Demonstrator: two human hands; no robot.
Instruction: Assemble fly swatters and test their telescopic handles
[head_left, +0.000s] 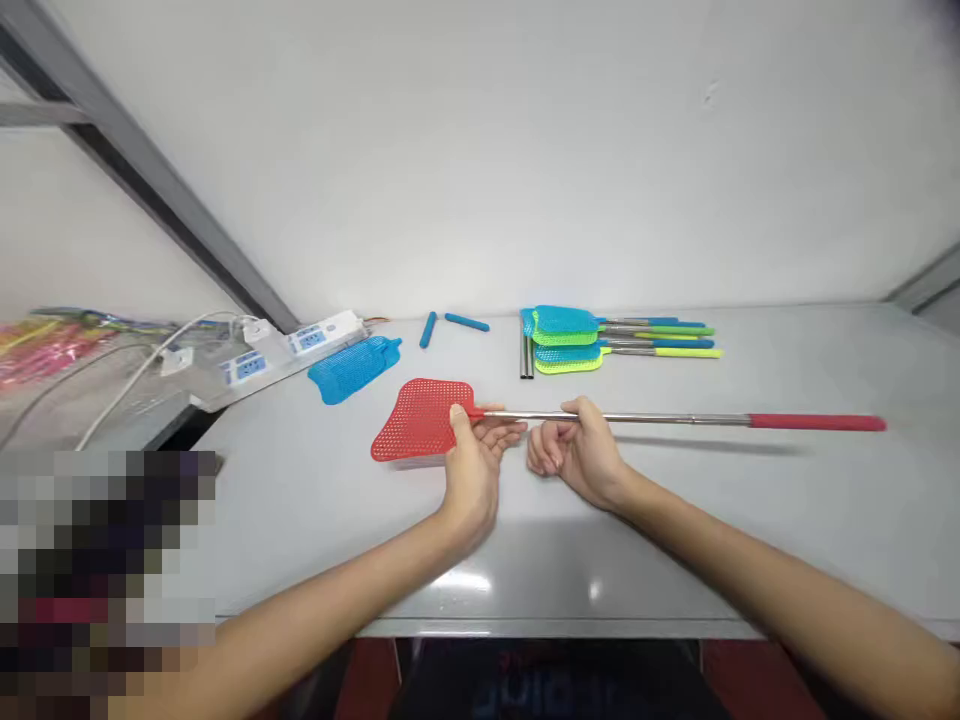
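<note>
A red fly swatter (424, 420) with a long metal rod and a red grip stretches across the table, its rod extended to the right. My left hand (475, 460) holds it at the neck, thumb on top of the mesh head and the other fingers beneath the rod. Just right of it, my right hand (576, 450) is closed on the metal rod between thumb and curled fingers. The red grip end sticks out far to the right, a little above the table, with a shadow under it.
Several blue and green swatters (566, 325) lie stacked at the back, beside short metal tubes (526, 350). Blue grips (466, 322) and a blue swatter head (355, 369) lie left of them. A power strip (328, 333) with cables stands at the left edge.
</note>
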